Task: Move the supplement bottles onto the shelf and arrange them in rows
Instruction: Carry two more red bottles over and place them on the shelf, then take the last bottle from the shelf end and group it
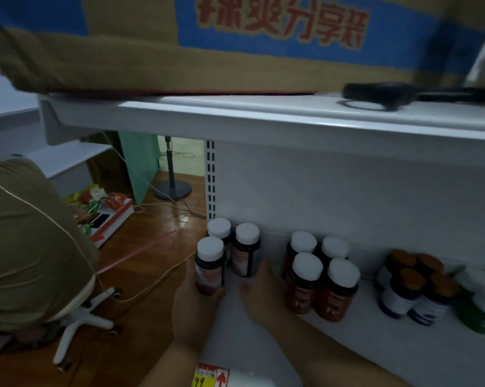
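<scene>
Down at 7 o'clock on the shelf [263, 344], the left hand [192, 311] gripped a bottle [210, 265], fingers curled round its base. The right hand [259, 296] lay beside it at 3 o'clock, fingers relaxed and holding nothing.

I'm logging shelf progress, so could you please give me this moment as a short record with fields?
left hand: grips front-left bottle at the shelf edge
right hand: fingers flat on the shelf beside that bottle, holding nothing
left group: three white-capped bottles, two behind
middle group: four white-capped bottles, two rows of two
right group: orange-capped bottles
far right: green bottles, blurred
upper shelf: cardboard box
</scene>
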Demonstrator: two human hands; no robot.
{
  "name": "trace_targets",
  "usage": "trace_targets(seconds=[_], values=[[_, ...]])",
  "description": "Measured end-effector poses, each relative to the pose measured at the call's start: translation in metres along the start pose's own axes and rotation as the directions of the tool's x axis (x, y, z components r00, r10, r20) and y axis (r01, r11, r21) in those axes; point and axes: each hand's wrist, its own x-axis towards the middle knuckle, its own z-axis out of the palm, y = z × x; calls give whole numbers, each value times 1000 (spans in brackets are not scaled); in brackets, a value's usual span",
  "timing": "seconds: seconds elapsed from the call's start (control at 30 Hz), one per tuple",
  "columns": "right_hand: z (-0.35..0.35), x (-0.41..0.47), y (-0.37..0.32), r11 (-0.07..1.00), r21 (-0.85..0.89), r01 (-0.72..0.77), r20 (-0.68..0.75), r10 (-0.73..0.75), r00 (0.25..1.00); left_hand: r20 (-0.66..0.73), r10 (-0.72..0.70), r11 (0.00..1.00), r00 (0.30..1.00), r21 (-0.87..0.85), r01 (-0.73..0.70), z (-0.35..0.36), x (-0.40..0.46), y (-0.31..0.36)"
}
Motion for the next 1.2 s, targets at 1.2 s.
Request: trace_targets(seconds=[1.2], values=[[-626,-400,469,786,-462,-411,-313,289,905,928,322,291,188,92,-952,641,-417,414]])
